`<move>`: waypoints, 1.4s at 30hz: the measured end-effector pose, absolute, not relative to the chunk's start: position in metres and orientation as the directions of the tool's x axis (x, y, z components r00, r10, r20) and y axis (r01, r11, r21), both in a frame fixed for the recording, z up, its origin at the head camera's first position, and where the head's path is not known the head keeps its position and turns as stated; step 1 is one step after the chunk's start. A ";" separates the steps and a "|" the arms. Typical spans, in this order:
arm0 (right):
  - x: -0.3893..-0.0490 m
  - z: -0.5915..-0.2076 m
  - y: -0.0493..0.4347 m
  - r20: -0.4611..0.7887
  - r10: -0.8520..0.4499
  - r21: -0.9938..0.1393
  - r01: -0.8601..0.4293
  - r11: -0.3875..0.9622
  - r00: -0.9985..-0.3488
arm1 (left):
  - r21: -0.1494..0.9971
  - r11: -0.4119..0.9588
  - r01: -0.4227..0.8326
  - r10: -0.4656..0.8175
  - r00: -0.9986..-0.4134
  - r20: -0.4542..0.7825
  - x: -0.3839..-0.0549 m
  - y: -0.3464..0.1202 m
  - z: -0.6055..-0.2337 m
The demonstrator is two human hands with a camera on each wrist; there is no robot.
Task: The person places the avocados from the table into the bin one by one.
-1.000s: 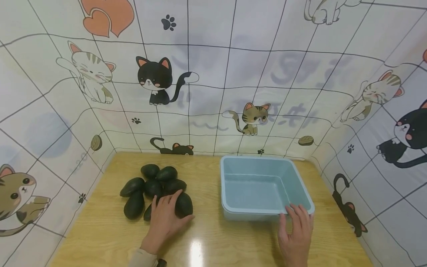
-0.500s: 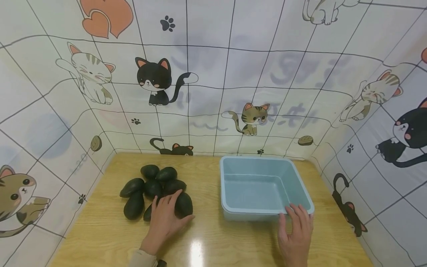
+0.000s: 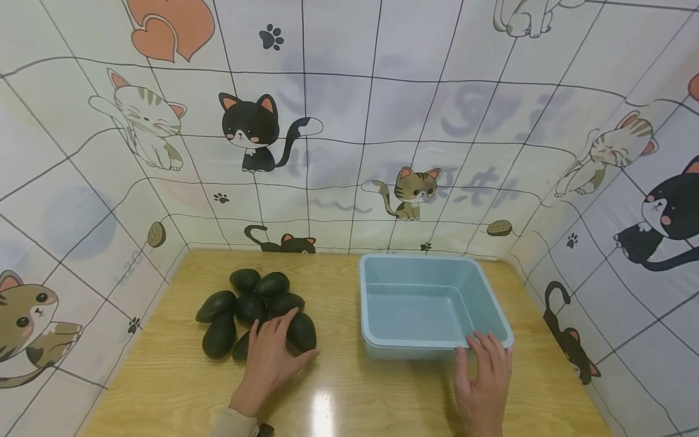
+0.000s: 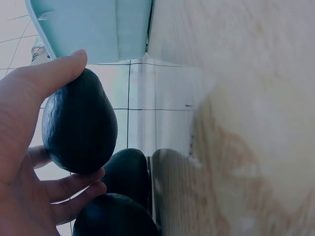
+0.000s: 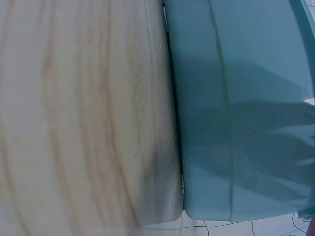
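Note:
My left hand [image 3: 270, 358] holds a dark green avocado [image 3: 302, 332] at the near right of a cluster. In the left wrist view the thumb lies on one end of this avocado [image 4: 81, 123] and fingertips touch the other. Another avocado [image 3: 241, 349] is partly hidden behind that hand. Several more avocados [image 3: 251, 309] lie close together beyond it. My right hand [image 3: 485, 382] rests its fingers on the near right rim of a light blue plastic bin [image 3: 417, 312], which has nothing in it. The right wrist view shows mostly the bin's outer wall [image 5: 206, 162] and a hand's shadow.
Everything stands on a wood-grain table [image 3: 349, 394]. Cat-printed sheeting [image 3: 338, 164] rises along the back and both sides. A strip of bare tabletop separates the avocados from the bin.
Both hands stay in nearly the same place. The partly hidden avocado by my left hand shows slightly farther left, and the head view has shifted a little.

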State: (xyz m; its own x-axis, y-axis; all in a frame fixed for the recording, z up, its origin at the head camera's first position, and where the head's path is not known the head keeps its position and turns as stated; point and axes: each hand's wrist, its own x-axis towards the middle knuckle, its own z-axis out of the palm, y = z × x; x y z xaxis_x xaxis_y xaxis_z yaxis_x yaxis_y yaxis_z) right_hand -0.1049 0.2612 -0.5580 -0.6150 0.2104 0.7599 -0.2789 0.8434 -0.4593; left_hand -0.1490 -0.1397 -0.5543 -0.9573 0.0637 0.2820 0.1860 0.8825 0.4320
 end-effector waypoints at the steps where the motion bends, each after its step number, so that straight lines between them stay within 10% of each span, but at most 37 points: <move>1: -0.105 -0.558 0.261 0.756 0.211 -0.463 -0.278 0.841 -0.620 | 0.432 0.882 0.188 0.064 -0.956 0.286 -0.149 -0.140 -0.554; 42: -0.113 -0.558 0.259 0.841 0.198 -0.423 -0.385 0.821 -0.503 | 0.478 0.845 0.241 0.057 -0.929 0.367 -0.150 -0.136 -0.550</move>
State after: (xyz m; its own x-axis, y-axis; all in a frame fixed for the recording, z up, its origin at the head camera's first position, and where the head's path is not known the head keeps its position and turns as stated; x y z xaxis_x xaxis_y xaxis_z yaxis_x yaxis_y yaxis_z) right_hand -0.1125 0.2595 -0.5575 -0.5032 0.1977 0.8413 -0.3845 0.8206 -0.4228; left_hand -0.1499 -0.1357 -0.5502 -0.9286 0.0573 0.3667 0.2408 0.8448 0.4778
